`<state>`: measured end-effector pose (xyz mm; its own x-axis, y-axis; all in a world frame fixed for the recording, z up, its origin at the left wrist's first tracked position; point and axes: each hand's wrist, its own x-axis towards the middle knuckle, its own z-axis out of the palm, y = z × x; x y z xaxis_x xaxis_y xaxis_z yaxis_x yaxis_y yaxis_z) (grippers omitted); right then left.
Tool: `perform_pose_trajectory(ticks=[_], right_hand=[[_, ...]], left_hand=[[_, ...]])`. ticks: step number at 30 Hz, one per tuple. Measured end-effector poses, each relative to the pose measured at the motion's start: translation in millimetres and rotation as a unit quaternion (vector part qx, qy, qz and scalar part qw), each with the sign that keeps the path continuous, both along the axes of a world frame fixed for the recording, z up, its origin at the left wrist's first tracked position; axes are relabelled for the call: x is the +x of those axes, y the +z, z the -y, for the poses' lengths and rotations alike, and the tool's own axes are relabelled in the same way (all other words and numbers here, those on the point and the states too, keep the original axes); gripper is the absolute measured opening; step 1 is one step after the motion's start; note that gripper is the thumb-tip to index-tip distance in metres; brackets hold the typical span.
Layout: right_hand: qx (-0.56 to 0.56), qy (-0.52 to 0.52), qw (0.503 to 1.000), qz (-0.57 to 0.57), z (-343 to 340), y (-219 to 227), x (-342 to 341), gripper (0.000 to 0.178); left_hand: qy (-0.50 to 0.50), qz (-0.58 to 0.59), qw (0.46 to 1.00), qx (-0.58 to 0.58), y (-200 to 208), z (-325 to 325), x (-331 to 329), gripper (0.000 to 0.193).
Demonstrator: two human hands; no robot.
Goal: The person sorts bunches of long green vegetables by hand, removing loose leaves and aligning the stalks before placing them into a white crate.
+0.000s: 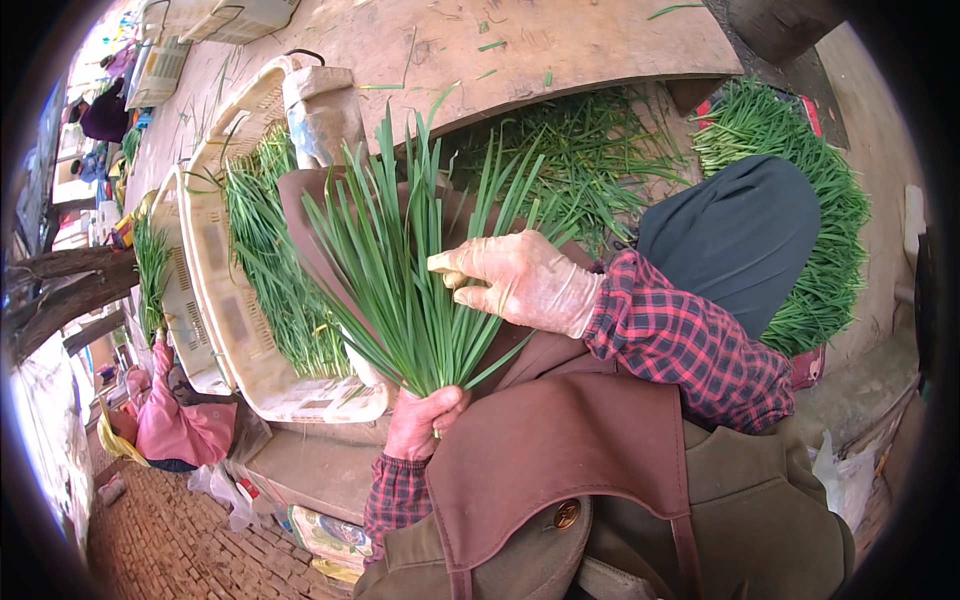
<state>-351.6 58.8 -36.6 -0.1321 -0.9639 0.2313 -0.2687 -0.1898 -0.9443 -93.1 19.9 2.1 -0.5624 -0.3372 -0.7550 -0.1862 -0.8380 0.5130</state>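
Item: a bunch of chives (405, 270), held upright before us, its blades fanning up and outward. Our left hand (425, 420), bare, is closed tight around the base of the bunch, directly below the fan. Our right hand (520, 280), in a pale glove, rests against the right side of the bunch about midway up, its fingers curled and the thumb laid on the blades; whether it actually pinches any of them we cannot tell. Both sleeves are red plaid, and a brown apron (560, 440) covers our lap under the bunch. Containers: a cream slatted crate (255, 370) lies just left of the bunch, with a layer of chives (275, 280) lengthwise inside it; a second crate (175, 300) sits beyond it on the left, also showing green blades. Loose stock: a spread of chives (590, 160) lies behind our right hand beneath the edge of a wooden board (560, 45), and a larger heap (820, 200) lies to the far right past our dark-trousered knee. Below left, a person in pink (180, 425) crouches on brick paving.
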Motion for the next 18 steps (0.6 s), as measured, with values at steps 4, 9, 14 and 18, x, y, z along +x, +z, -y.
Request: perform_pose_trajectory(ticks=[4, 9, 14, 18], right_hand=[[-0.088, -0.048, 0.987, -0.129, -2, -11, 9, 0.035], [-0.081, -0.048, 0.950, -0.297, -3, 1, 19, 0.025], [-0.055, -0.204, 0.977, 0.041, -6, 31, 2, 0.016], [0.053, -0.297, 0.940, 0.157, -25, 31, -46, 0.013]], left_hand=[[-0.001, -0.001, 1.000, -0.001, 0, 0, -3, 0.045], [0.019, -0.008, 1.000, 0.004, 4, -4, -5, 0.034], [0.036, 0.004, 0.999, 0.014, 5, -3, 12, 0.040], [0.030, -0.014, 0.999, 0.029, -7, -3, 44, 0.042]])
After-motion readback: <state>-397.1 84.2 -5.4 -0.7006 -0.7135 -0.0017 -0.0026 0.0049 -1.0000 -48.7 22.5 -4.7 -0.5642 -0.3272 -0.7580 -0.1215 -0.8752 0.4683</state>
